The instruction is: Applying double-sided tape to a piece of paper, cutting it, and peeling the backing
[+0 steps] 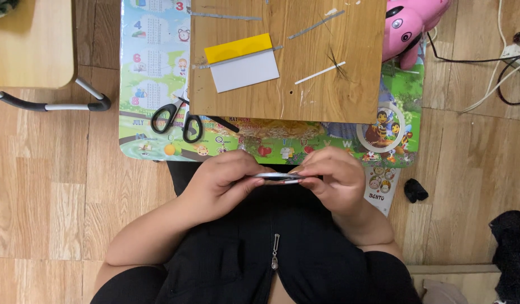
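Both hands meet over the lap, in front of the near edge of the counter (130, 84). The left hand (223, 183) and the right hand (333, 180) each pinch one end of a single flat, thin strip (278, 178), grey-white and seen edge-on; the fingers (246, 180) are clenched on it from both sides, thumbs on top. What the strip is made of cannot be told.

Beyond the hands, one wooden board (327, 84) lies on a colourful printed mat (153, 45) covering the counter. On the board: one yellow-and-white card (243, 62) and four thin loose strips, one of them white (320, 72). One pair of black-handled scissors (178, 119) lies on the mat, touching the board's left edge. One roll of clear tape (381, 132) lies flat at the mat's right corner. One pink plush toy (409, 25) sits at the far right. One small black object (415, 190) lies on the wooden floor.
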